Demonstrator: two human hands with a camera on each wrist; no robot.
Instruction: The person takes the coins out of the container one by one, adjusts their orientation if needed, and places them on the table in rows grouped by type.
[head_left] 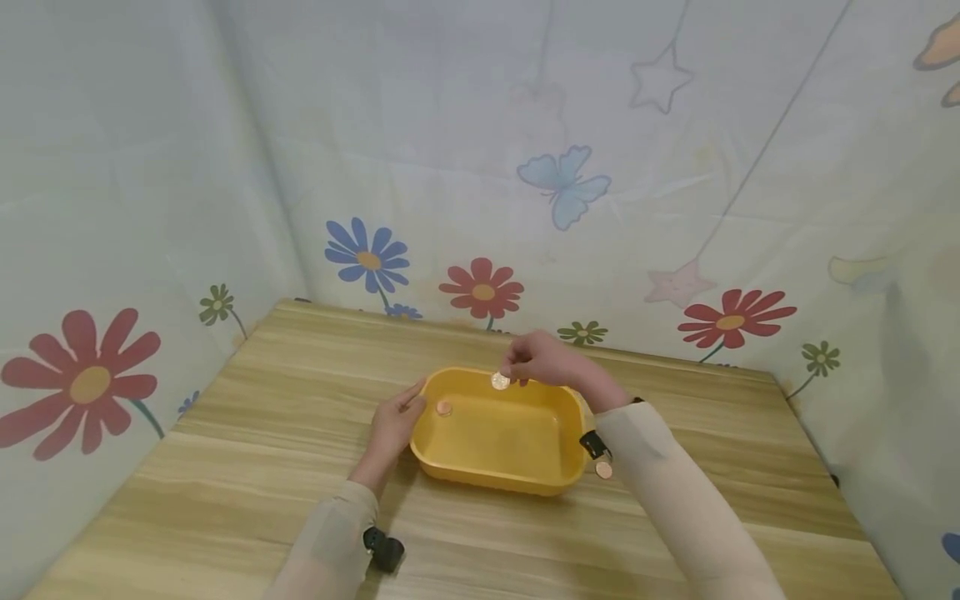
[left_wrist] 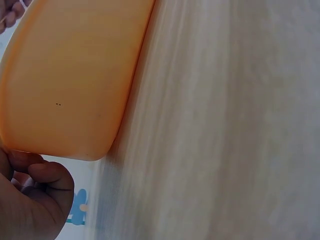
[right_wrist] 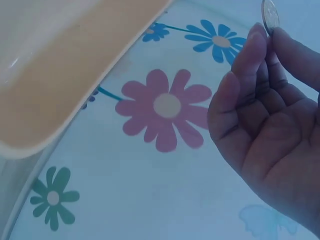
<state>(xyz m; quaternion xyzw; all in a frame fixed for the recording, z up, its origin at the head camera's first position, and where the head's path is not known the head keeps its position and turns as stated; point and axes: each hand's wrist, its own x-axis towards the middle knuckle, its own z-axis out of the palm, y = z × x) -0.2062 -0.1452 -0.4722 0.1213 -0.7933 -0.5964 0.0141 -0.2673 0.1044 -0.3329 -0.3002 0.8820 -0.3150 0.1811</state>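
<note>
Two coins lie nearest: one [head_left: 603,469] on the wooden table [head_left: 225,467], another [head_left: 444,407] inside the yellow tub [head_left: 498,471]. Left hand [head_left: 393,425] grips the tub's left rim. Beyond, right hand [head_left: 543,360] pinches a silver coin [head_left: 500,381] over the tub's far edge.

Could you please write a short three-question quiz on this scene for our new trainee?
1. True or false: the right hand pinches a silver coin above the yellow tub.
2. Where does the left hand rest? A) flat on the table, far from the tub; B) at the tub's left rim; C) inside the tub.
3. Fill in: a copper coin lies on the wooden table just outside the tub's ____ corner, by the right sleeve.

Key: 1 true; 2 B; 3 near right. Another copper coin shows by the left fingertips.
</note>
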